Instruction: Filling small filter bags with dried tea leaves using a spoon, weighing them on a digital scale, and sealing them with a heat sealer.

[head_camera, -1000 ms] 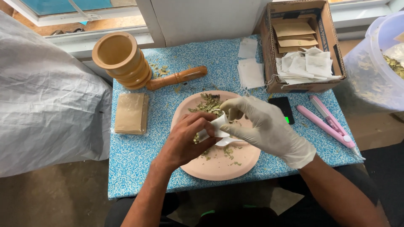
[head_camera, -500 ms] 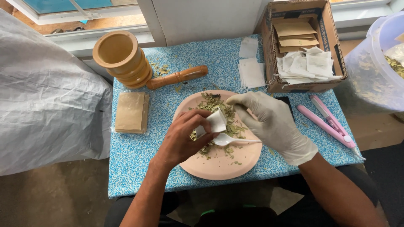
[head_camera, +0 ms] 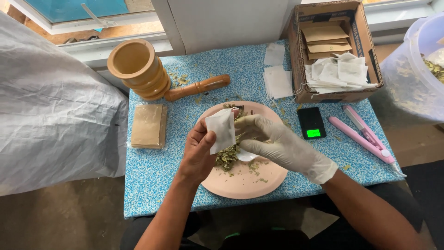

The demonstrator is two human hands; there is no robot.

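Observation:
My bare left hand (head_camera: 198,155) holds a small white filter bag (head_camera: 221,129) upright over the left side of a pink plate (head_camera: 240,187). A pile of dried green leaves (head_camera: 226,159) lies on the plate under the bag. My gloved right hand (head_camera: 277,144) reaches in from the right, its fingers curled around leaves right beside the bag. A white plastic spoon (head_camera: 246,156) lies on the plate, partly hidden beneath the right hand.
A black pocket scale (head_camera: 311,123) and a pink sealing tool (head_camera: 363,136) lie right of the plate. Behind stand a cardboard box (head_camera: 296,51) of bags, loose white bags (head_camera: 276,78), a wooden mortar (head_camera: 138,69) and pestle (head_camera: 199,87). Gold pouches (head_camera: 148,125) lie left; a leaf-filled plastic tub (head_camera: 416,69) stands right.
My left hand has lifted and turned the bag upright. My right hand has moved from the far leaves to the pile beside the bag, uncovering the scale.

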